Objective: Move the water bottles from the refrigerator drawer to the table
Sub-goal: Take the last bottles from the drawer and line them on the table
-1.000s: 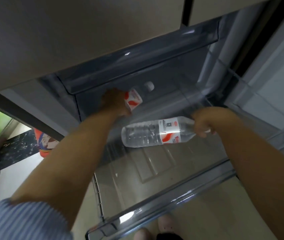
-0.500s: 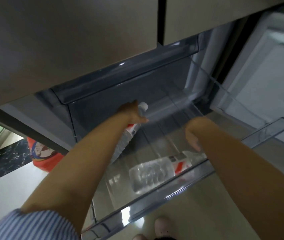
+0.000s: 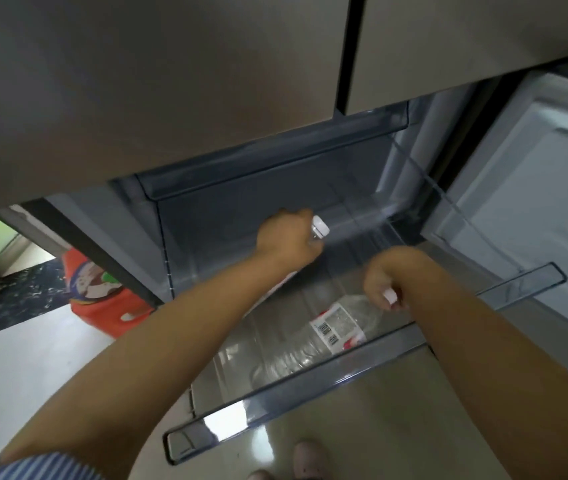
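Note:
The clear grey refrigerator drawer (image 3: 362, 377) is pulled out below the closed upper doors. My left hand (image 3: 289, 244) is closed around the neck of a water bottle whose white cap (image 3: 320, 227) sticks out past my fingers; my forearm hides most of its body. My right hand (image 3: 384, 277) grips the capped end of a second clear water bottle (image 3: 331, 329) with a white and red label, which slants down toward the drawer's front wall.
The closed refrigerator doors (image 3: 171, 81) hang low over the drawer. An open white door or compartment wall (image 3: 535, 202) stands at the right. A red and orange bag (image 3: 102, 299) sits on the pale floor at the left. My feet (image 3: 307, 459) are just below the drawer front.
Both hands have drawn back toward me and up with their bottles. The right hand's bottle has swung from lying across the drawer to slanting along its front.

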`<state>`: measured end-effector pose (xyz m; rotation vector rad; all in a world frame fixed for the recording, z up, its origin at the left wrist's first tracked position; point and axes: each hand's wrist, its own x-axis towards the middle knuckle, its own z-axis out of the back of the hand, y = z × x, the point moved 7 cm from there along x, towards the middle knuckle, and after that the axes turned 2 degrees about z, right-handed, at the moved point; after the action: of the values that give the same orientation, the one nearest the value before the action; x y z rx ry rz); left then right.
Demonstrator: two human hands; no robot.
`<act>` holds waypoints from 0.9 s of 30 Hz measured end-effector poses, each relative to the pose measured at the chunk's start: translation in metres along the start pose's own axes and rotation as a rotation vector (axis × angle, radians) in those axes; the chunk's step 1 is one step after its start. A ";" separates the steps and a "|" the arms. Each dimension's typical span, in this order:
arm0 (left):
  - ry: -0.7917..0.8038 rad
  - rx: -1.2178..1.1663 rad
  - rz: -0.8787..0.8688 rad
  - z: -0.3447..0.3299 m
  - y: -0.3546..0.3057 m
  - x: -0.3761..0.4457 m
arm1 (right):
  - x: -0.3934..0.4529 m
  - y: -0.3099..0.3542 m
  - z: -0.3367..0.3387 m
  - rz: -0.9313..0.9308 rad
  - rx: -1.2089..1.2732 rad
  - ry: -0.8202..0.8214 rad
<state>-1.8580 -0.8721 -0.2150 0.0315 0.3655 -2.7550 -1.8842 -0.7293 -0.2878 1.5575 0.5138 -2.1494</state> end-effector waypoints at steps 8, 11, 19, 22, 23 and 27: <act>-0.164 -0.085 0.073 0.085 0.039 -0.064 | -0.046 0.028 0.027 0.362 0.266 -0.306; -0.160 -0.028 0.125 0.097 0.058 -0.092 | -0.071 0.053 0.032 0.491 0.245 -0.309; -0.333 -0.058 0.201 0.122 0.074 -0.180 | -0.170 0.145 0.018 0.756 -0.252 -0.637; -0.476 -0.098 0.291 0.153 0.082 -0.209 | -0.210 0.180 0.006 0.791 -0.491 -0.768; -0.507 -0.117 0.324 0.162 0.087 -0.220 | -0.226 0.191 0.004 0.804 -0.531 -0.808; -0.641 -0.163 0.395 0.187 0.101 -0.278 | -0.293 0.218 -0.004 0.877 -0.552 -0.957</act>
<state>-1.5577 -0.9141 -0.0404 -0.7197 0.3526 -2.1851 -1.6818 -0.8718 -0.0197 0.2374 0.0353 -1.5659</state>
